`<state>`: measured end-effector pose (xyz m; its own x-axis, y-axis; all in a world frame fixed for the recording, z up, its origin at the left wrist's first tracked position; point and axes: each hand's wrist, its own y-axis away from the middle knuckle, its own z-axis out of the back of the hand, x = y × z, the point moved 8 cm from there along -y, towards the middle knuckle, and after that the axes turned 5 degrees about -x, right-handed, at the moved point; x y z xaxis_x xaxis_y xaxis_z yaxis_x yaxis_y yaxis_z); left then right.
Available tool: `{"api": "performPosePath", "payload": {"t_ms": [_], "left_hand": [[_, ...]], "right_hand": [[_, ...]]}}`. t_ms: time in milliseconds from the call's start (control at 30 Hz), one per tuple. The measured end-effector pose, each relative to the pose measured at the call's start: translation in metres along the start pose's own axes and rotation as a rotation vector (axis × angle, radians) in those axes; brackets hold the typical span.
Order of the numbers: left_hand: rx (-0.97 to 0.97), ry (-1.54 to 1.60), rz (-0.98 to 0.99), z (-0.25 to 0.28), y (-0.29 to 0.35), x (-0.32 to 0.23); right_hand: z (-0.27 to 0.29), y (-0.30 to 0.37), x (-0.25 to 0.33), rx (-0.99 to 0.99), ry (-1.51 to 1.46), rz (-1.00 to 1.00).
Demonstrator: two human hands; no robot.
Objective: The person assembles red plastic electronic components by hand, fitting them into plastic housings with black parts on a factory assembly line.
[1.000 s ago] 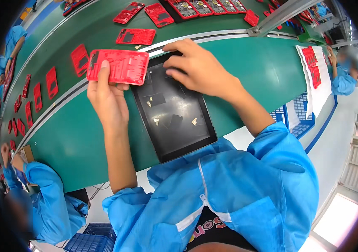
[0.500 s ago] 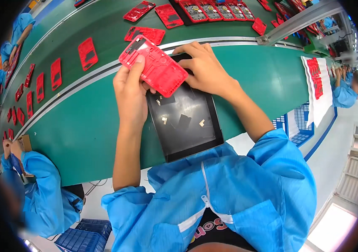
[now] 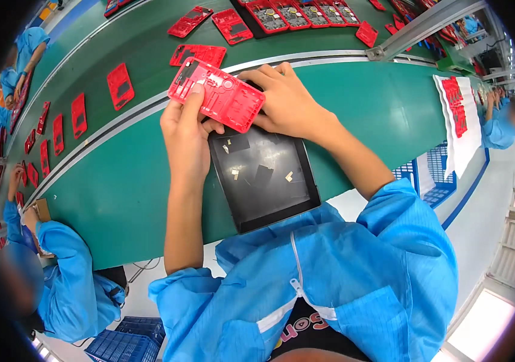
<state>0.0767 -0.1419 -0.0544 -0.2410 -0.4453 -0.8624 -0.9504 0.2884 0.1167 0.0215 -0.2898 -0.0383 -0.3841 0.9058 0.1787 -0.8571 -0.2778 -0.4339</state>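
My left hand (image 3: 184,130) grips a red plastic phone housing (image 3: 216,95), its thumb on top of the ribbed inner face. A dark patch lies at the housing's upper left end. Close against the right edge of the housing, my right hand (image 3: 284,102) has its fingers curled; the fingertips are partly hidden, so what they hold cannot be made out. Beneath both hands lies a black tray (image 3: 246,211), tilted on the bench's near edge. Several small pale pieces and a dark square patch (image 3: 264,175) rest in it.
Beyond a metal rail, a green conveyor belt (image 3: 149,45) carries several red housings (image 3: 121,86) and a row of housings with circuit boards (image 3: 296,13). A co-worker in blue (image 3: 70,271) sits at left. White sheet (image 3: 456,151) with red parts hangs at right, near a blue basket (image 3: 435,175).
The held housing has shifted slightly left and tilted a little. My right fingers have curled in closer to it. Housings on the belt have moved left, and the co-worker's hand reaches up toward the belt.
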Motion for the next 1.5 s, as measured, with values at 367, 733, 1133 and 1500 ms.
{"api": "performPosePath", "payload": {"t_ms": [367,733,1133,1500], "left_hand": [[-0.012,0.023,-0.029,-0.003,0.001,-0.012],[0.077,-0.033,0.062,-0.018,0.006,-0.004],[0.058,0.097,0.08,-0.022,0.006,0.005],[0.062,-0.081,-0.044,-0.025,0.011,-0.003]], "right_hand": [[0.052,0.023,-0.05,-0.422,-1.12,-0.762],[0.057,0.014,-0.015,-0.387,-1.321,-0.724],[0.052,0.007,0.003,-0.325,-1.241,-0.562],[0.06,0.004,0.003,-0.365,-1.054,-0.511]]}}
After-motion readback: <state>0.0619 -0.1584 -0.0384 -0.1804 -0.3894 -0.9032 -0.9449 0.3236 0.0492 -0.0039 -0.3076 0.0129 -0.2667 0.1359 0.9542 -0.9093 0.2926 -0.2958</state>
